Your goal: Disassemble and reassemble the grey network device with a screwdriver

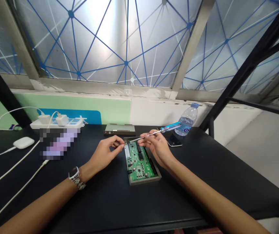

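A green circuit board (135, 164) lies in a shallow metal case (146, 181) on the black table. In my right hand (157, 148) is a screwdriver (170, 127) with a clear blue handle, held nearly level by its shaft. The handle points right, and the tip reaches the far left corner of the board. My left hand (106, 152) is at that same corner, thumb and fingers curled together in a pinch. Whatever may be between those fingertips is too small to make out. A watch (74, 174) is on the left wrist.
Behind the board lies a flat metal cover (120, 129). At the back right, a water bottle (187, 120) stands near a dark phone (175, 140). A power strip (56, 122), a blurred-out purple item (60, 144), a white case (23, 142) and white cables occupy the left.
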Demonstrator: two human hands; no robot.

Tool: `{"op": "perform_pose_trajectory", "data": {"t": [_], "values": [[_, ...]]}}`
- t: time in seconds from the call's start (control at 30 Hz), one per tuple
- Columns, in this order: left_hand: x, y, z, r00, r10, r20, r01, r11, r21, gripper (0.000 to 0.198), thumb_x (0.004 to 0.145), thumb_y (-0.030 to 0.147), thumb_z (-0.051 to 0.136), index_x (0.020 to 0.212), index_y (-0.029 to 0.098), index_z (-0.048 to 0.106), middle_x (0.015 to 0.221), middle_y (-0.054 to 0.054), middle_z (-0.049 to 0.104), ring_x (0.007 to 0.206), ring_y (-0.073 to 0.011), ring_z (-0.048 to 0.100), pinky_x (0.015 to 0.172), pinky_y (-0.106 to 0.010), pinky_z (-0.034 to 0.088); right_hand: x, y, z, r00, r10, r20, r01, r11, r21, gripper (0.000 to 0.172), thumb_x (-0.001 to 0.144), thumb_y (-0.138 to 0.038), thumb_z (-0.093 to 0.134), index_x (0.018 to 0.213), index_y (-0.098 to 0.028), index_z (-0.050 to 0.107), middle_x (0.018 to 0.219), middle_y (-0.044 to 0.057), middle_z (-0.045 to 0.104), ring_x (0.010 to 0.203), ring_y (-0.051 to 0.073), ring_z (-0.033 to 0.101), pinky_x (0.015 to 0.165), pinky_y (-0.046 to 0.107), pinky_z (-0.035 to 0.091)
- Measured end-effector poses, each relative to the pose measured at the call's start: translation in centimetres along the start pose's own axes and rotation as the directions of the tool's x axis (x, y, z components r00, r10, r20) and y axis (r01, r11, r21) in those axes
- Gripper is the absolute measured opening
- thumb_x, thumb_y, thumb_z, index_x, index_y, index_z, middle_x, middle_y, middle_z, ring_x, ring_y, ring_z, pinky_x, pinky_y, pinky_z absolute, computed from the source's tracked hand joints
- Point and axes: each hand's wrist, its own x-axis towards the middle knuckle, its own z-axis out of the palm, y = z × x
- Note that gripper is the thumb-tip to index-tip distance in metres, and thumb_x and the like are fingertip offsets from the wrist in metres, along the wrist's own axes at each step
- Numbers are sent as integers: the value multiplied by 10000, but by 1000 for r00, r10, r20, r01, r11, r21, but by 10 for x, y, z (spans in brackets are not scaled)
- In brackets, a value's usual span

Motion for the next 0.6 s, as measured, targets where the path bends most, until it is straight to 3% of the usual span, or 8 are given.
{"op": "perform_pose_trajectory", "data": {"t": [0.23, 0.4, 0.6], "values": [[-2, -5, 3, 1000, 3, 5, -2, 999, -51, 108, 927, 280, 581, 910, 179, 613, 760, -5, 663, 708, -144, 664, 701, -284, 498, -1, 3, 1, 996, 80, -30, -78, 996, 46, 394, 727, -173, 789, 879, -223, 429, 839, 40, 752, 710, 195, 748, 678, 281, 589], [-6, -6, 11, 999, 26, -29, -29, 995, -95, 96, 995, 287, 474, 979, 198, 506, 852, -13, 671, 733, -129, 661, 723, -282, 507, -4, 3, 3, 994, 108, -15, -108, 994, 20, 355, 764, -205, 782, 904, -214, 456, 971, 92, 767, 798, 227, 765, 665, 283, 599], [-2, -4, 10, 992, 94, -86, -101, 991, -86, 88, 1024, 270, 387, 1004, 206, 444, 910, -27, 645, 752, -127, 652, 711, -278, 517, -4, 2, 6, 997, 69, -38, -68, 997, 42, 293, 773, -241, 788, 892, -189, 525, 1007, 111, 766, 808, 227, 769, 606, 246, 598]]}}
